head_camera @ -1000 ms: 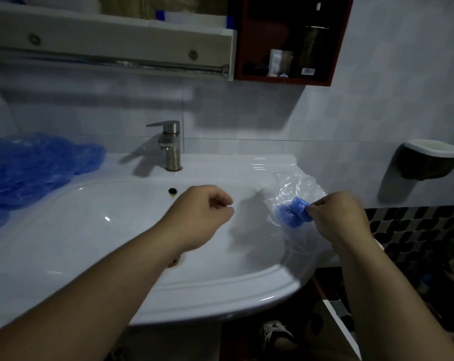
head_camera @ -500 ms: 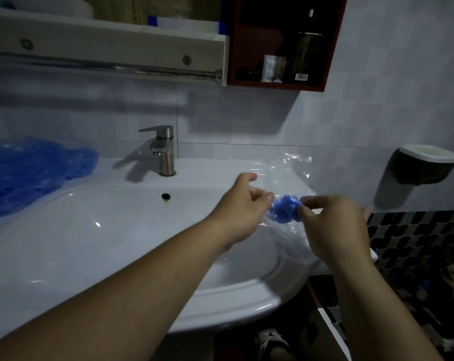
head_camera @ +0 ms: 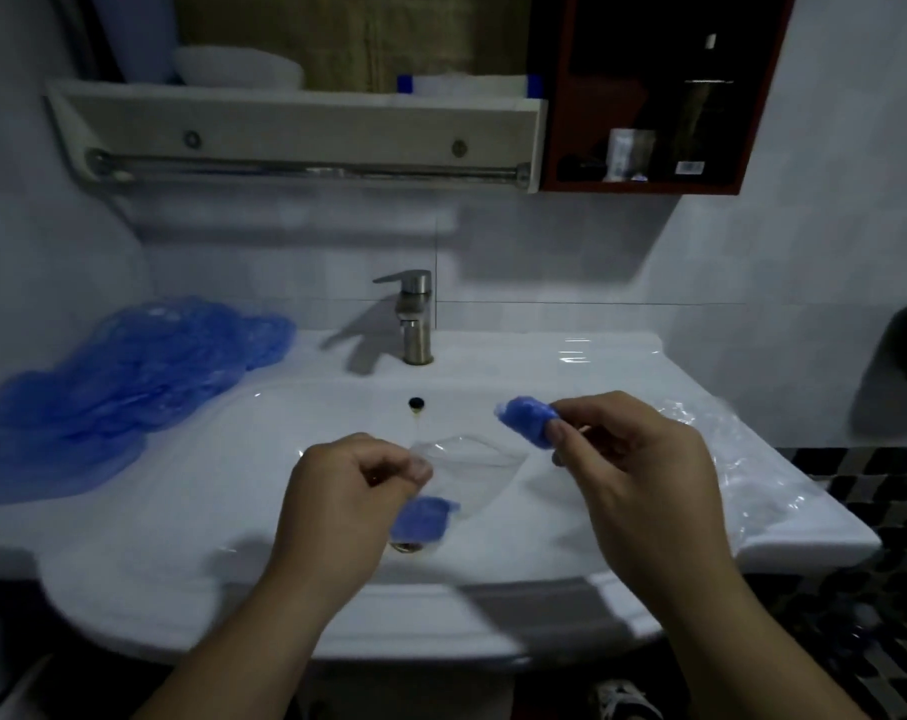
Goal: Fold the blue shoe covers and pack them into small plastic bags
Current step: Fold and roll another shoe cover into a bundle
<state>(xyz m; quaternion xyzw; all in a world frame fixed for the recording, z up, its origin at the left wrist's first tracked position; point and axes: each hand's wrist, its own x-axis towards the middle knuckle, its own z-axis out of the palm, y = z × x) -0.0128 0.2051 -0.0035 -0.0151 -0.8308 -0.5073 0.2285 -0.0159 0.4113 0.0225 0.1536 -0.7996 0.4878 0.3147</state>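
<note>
Change since before: half a second ago both hands were close together at the right side of the sink (head_camera: pixel 233 485), at one blue bundle; now they are apart, over the middle of the basin.
Head view, left hand: our left hand (head_camera: pixel 347 491) pinches the mouth of a small plastic bag (head_camera: pixel 472 470) with thumb and forefinger, and the bag hangs below it.
Head view, right hand: our right hand (head_camera: pixel 633 459) grips a folded shoe cover (head_camera: pixel 526 420) in the fingertips, just above and beside the bag's mouth and apart from it.
Inside the bag: a second folded cover (head_camera: pixel 422 519) sits low in the bag.
Supply: a pile of blue shoe covers (head_camera: pixel 129 371) lies on the bench (head_camera: pixel 519 356) at the left, and a heap of clear bags (head_camera: pixel 742 459) at the right.
Handling: we judge the cover very light, soft and springy, so it wants to unfold. It should be held across the fold. The bag film is thin and slippery, so it is best taken at the rim.
Look: the cover is a small crumpled roll of bright blue, slightly shiny film. The bag is almost invisible and only its edges catch light.
</note>
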